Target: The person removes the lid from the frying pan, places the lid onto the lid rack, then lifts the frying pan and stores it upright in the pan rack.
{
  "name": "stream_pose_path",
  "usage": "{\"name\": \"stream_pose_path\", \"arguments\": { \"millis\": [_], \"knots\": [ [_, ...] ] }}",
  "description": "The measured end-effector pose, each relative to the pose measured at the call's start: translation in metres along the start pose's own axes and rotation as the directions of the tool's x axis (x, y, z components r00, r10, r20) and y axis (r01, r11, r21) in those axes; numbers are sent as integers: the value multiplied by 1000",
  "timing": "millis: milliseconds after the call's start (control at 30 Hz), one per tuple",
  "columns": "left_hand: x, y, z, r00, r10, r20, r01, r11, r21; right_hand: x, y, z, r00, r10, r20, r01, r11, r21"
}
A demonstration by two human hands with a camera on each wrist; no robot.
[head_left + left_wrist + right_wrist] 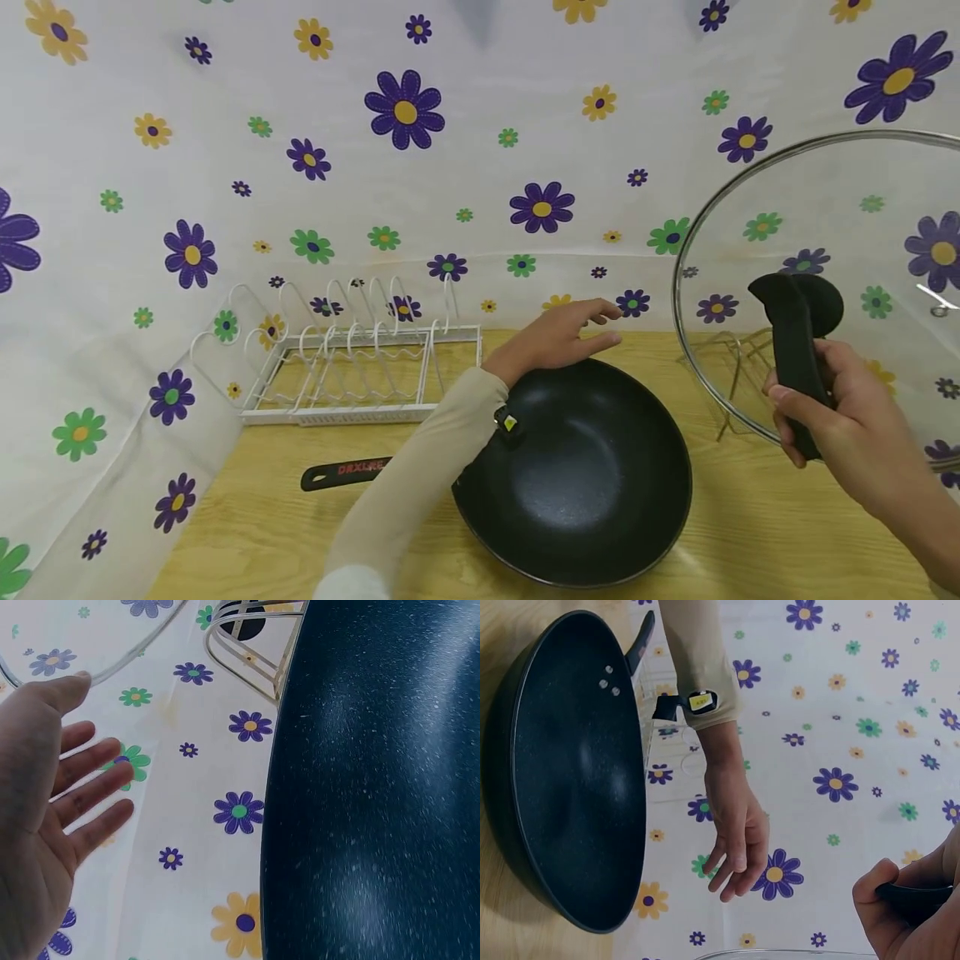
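Note:
A black wok lies on the wooden table, its handle pointing left and partly covered by my left sleeve. My left hand hovers over the wok's far rim, fingers loosely extended and holding nothing; in the left wrist view its palm shows beside the dark wok. To the right, my right hand grips the black handle of a large glass lid with a metal rim. The lid is raised and tilted up on edge, apart from the wok, and runs out of the head view's right side.
A white wire dish rack stands at the back left of the table. Behind the lid is a small metal wire stand, seen through the glass. A flower-patterned cloth hangs behind the table and on the left.

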State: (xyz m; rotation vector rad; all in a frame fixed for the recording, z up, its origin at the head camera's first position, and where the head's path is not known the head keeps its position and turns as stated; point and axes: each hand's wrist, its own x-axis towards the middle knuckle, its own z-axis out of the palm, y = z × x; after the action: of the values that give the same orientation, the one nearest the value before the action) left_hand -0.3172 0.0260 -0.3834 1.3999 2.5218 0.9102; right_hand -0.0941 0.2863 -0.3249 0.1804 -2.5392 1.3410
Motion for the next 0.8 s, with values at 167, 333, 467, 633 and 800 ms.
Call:
{"name": "stream_pose_path", "arguments": {
  "millis": [167,333,467,633,800],
  "knots": [
    [21,-1,9,997,35,-66,-38,998,-47,-1,2,-10,1000,3,-6,-4,1000,-25],
    [39,-1,19,994,49,-98,-59,993,-103,-3,5,-19,999,37,-19,-38,997,-61],
    [51,-1,30,994,42,-103,-56,990,-129,-4,9,-25,999,36,-27,-38,995,-88],
    [66,3,45,993,40,-115,-57,988,-146,-2,13,-32,998,27,-49,-34,989,-141],
    [80,14,61,993,26,-112,-44,985,-165,-1,17,-37,997,44,-62,-55,981,-187]
  ]
}}
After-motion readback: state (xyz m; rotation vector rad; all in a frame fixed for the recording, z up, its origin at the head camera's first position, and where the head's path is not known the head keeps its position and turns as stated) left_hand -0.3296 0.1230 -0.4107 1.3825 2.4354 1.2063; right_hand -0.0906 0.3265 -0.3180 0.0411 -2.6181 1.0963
